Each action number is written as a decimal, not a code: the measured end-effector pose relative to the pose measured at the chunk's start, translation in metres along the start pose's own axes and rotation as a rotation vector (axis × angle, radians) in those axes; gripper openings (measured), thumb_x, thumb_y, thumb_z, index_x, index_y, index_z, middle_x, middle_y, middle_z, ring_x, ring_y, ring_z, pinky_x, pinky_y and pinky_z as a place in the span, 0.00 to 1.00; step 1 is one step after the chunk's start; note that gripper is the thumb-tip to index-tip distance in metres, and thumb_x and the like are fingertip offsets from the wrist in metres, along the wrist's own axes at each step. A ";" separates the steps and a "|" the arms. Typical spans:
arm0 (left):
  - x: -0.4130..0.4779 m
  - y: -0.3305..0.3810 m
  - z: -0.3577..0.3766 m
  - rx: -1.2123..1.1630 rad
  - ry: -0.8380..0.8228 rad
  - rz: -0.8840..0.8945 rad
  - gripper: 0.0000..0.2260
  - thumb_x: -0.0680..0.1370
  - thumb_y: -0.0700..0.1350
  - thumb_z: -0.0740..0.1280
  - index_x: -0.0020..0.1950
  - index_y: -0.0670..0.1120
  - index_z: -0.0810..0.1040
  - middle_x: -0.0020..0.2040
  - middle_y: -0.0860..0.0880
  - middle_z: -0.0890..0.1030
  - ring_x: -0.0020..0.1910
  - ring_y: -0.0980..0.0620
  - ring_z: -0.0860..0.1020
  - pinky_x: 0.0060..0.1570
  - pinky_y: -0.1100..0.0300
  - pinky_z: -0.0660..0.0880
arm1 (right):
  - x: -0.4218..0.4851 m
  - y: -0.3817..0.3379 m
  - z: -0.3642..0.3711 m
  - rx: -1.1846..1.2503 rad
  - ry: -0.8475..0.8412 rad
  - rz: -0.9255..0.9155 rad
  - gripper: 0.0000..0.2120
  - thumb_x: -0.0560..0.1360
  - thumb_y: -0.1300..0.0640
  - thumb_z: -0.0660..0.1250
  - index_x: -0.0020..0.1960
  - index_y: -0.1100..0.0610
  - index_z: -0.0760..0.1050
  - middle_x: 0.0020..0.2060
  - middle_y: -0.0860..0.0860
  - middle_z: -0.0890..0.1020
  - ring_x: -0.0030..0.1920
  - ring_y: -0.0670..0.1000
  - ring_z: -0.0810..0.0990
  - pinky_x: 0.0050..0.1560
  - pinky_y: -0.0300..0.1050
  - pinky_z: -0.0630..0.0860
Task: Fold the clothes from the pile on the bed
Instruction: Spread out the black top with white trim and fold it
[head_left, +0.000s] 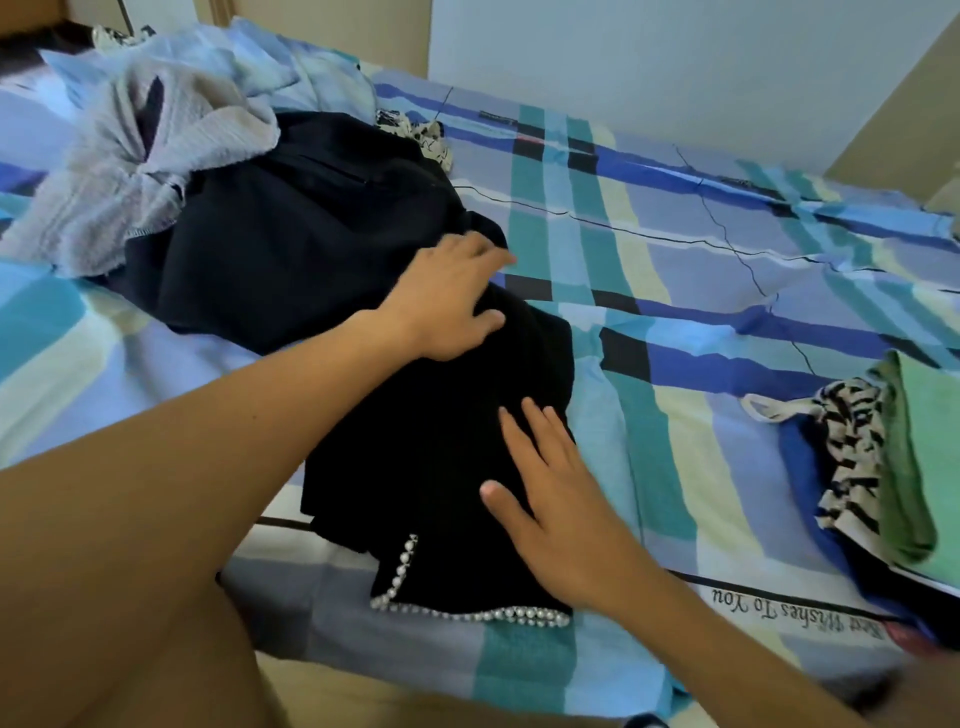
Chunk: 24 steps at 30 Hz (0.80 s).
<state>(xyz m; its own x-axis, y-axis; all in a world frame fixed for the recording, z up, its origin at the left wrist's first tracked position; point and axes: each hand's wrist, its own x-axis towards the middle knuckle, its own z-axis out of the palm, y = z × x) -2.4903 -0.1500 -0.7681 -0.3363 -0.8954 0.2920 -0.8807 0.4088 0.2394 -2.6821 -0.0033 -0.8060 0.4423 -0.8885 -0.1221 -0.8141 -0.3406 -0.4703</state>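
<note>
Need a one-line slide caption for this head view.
Left hand and right hand rest flat on a black pearl-trimmed garment on the plaid bed; unfolded pile behind, folded stack to the right.

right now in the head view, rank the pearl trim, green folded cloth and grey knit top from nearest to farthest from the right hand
1. pearl trim, just below the right hand, on the hem of the black garment.
2. green folded cloth, off to the right.
3. grey knit top, far back on the left.
</note>
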 end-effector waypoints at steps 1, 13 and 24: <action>0.003 0.003 0.007 -0.013 -0.082 0.060 0.27 0.79 0.55 0.64 0.76 0.49 0.66 0.74 0.46 0.67 0.74 0.43 0.63 0.72 0.44 0.61 | -0.004 0.000 0.003 0.091 0.040 0.020 0.33 0.80 0.36 0.54 0.81 0.43 0.47 0.80 0.41 0.41 0.79 0.41 0.37 0.78 0.46 0.47; 0.002 0.005 0.038 0.076 -0.430 -0.062 0.29 0.82 0.63 0.49 0.80 0.50 0.57 0.80 0.47 0.58 0.80 0.46 0.52 0.77 0.42 0.46 | -0.005 0.001 -0.006 1.077 0.117 0.486 0.19 0.71 0.57 0.77 0.59 0.47 0.76 0.47 0.44 0.87 0.47 0.45 0.86 0.44 0.40 0.82; 0.003 0.026 0.027 0.030 -0.454 -0.291 0.27 0.73 0.73 0.61 0.37 0.49 0.73 0.38 0.48 0.75 0.39 0.47 0.75 0.43 0.54 0.74 | 0.011 0.127 -0.178 0.421 0.268 0.611 0.28 0.68 0.53 0.78 0.67 0.52 0.77 0.58 0.53 0.82 0.53 0.57 0.83 0.52 0.48 0.80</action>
<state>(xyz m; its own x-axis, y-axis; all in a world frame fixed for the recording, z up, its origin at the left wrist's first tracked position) -2.5234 -0.1463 -0.7859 -0.1817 -0.9599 -0.2136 -0.9659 0.1334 0.2220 -2.8472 -0.1113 -0.7110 -0.1869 -0.9427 -0.2766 -0.6491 0.3298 -0.6855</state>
